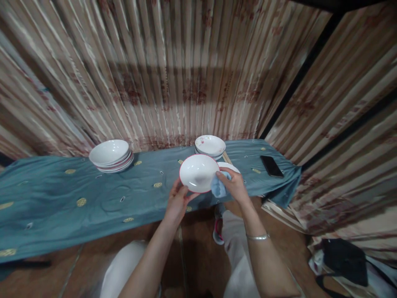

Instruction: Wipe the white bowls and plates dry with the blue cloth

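A white plate with a red rim (198,171) is held up, tilted toward me, above the front part of the cloth-covered table. My left hand (178,196) grips its lower left edge, thumb on the inner face. At the right edge, my right hand (234,184) is closed on a light blue cloth (219,185) that presses against the plate's rim. Behind the held plate stands a stack of plates (211,145), the top one with pink flowers. Part of another white plate (231,166) shows behind my right hand.
A second stack of white dishes (110,155) stands at the left on the blue-green tablecloth (102,198). A black phone (271,166) lies near the table's right end. Pleated curtains (173,74) hang behind, and a black bag (345,260) sits low at the right.
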`<action>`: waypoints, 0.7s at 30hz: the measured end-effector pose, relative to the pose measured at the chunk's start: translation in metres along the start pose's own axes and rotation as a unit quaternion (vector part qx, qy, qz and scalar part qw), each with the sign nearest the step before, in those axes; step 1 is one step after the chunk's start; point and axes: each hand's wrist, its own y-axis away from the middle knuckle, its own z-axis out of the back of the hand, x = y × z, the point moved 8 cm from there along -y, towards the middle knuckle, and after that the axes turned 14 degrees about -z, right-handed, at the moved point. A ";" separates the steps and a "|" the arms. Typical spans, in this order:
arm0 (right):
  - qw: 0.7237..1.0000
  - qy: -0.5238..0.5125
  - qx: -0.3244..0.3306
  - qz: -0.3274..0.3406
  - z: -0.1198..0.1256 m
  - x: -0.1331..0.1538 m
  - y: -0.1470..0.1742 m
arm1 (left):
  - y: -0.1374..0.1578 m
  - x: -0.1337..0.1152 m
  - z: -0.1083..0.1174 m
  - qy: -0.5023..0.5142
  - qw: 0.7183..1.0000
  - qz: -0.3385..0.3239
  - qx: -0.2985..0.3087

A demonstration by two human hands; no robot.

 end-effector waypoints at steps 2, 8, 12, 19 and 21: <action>0.999 0.015 -0.044 -0.005 0.013 -0.004 -0.002 | -0.002 0.007 -0.017 0.003 1.000 0.001 0.014; 0.987 0.055 -0.141 -0.044 0.059 -0.031 -0.011 | -0.013 0.035 -0.065 -0.027 0.996 0.004 0.085; 0.979 0.061 -0.183 -0.064 0.080 -0.051 -0.020 | -0.031 0.055 -0.082 -0.159 0.976 -0.033 0.144; 0.962 0.167 -0.183 -0.117 0.086 -0.075 -0.031 | -0.058 0.078 -0.087 -0.339 0.909 -0.153 0.191; 0.955 0.206 -0.173 -0.125 0.083 -0.079 -0.033 | -0.060 0.086 -0.084 -0.344 0.908 -0.148 0.190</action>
